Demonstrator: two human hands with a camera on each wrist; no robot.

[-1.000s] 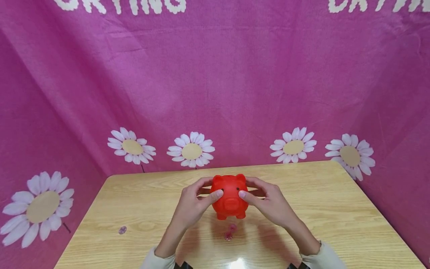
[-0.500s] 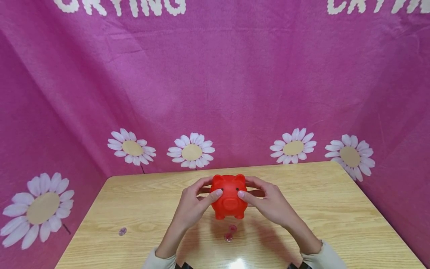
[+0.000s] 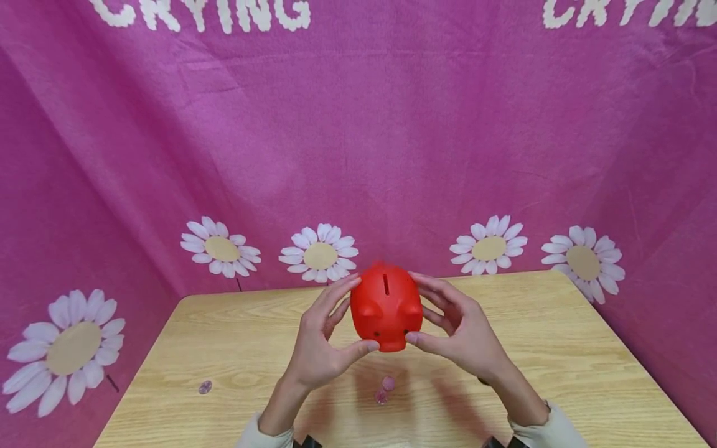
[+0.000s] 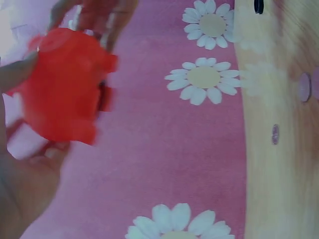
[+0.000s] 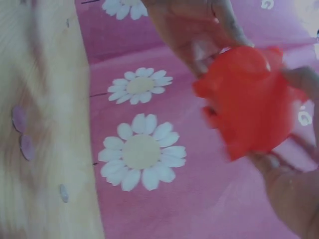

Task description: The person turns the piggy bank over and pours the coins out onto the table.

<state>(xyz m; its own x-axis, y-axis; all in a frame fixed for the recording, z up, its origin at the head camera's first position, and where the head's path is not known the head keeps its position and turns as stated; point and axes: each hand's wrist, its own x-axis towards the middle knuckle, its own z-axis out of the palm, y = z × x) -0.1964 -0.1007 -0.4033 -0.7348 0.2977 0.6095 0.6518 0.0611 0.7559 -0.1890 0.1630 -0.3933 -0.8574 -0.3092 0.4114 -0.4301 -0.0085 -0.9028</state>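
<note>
A red piggy bank is held up above the table, tilted so its slotted back and the top of its head show in the head view. My left hand grips its left side, with the thumb by the snout and the fingers along the body. On the opposite side my right hand holds it the same way. Both wrist views show the piggy bank blurred between the two hands. Below it on the table lie two small pinkish translucent discs, one disc touching or overlapping the other disc.
Another small translucent disc lies on the left part of the wooden table. A pink curtain with printed daisies and white lettering hangs behind the table and along both sides.
The piggy bank has been raised a little and tipped forward, its face turning down and its slot coming into view. Both hands have turned with it and keep their hold.
</note>
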